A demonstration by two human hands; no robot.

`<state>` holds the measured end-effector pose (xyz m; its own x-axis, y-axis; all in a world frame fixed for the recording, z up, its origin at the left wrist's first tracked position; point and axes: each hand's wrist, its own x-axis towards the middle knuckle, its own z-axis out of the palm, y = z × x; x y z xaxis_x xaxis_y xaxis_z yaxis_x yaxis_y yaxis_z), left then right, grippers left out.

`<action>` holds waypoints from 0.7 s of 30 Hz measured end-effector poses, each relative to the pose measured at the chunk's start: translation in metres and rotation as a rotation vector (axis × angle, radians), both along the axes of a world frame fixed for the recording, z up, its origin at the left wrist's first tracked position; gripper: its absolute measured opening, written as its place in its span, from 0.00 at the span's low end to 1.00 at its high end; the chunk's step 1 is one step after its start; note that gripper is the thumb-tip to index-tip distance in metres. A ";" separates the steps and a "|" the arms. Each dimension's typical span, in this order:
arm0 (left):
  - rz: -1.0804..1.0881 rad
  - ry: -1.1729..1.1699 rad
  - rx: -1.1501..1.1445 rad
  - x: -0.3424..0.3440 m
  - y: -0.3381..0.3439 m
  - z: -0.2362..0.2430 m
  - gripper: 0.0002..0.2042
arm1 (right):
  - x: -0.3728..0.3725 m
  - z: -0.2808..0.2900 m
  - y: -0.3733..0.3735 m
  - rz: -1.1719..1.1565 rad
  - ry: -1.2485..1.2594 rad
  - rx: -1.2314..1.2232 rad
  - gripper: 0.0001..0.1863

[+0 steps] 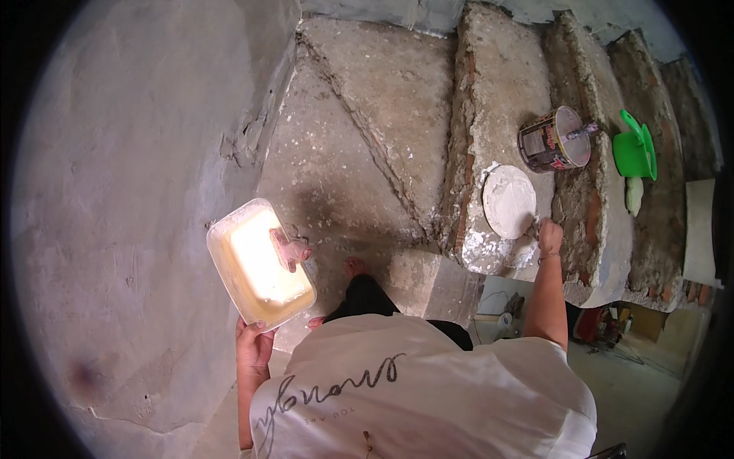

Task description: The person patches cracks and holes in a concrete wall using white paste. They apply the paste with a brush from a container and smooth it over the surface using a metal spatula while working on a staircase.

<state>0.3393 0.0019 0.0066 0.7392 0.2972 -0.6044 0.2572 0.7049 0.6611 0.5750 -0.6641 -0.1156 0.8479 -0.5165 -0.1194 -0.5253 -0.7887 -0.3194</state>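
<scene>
At the left, my left hand [254, 348] grips the near end of a rectangular pale plastic tub [306, 304], with its fingers around the rim. The tub is tilted and its inside is brightly lit. A smeared tool with a stubby handle [294, 250] leans across its right rim; its exact kind is unclear. Over the stair on the right, my right hand [549, 236] is closed beside a round, white, plaster-covered surface [510, 201], perhaps a bucket top. Whatever the fingers hold, if anything, is hidden.
A dark printed bucket [556, 139] with a tool in it stands on the stairs. Further right are a green plastic scoop [634, 153] and a whitish lump [634, 196]. Rough concrete steps [497, 69] rise rightward, and a grey plastered wall [145, 191] runs along the left.
</scene>
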 end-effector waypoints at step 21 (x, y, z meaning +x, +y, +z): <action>-0.049 -0.006 -0.028 0.031 -0.020 0.007 0.33 | 0.021 0.073 0.084 0.141 -0.108 -0.400 0.21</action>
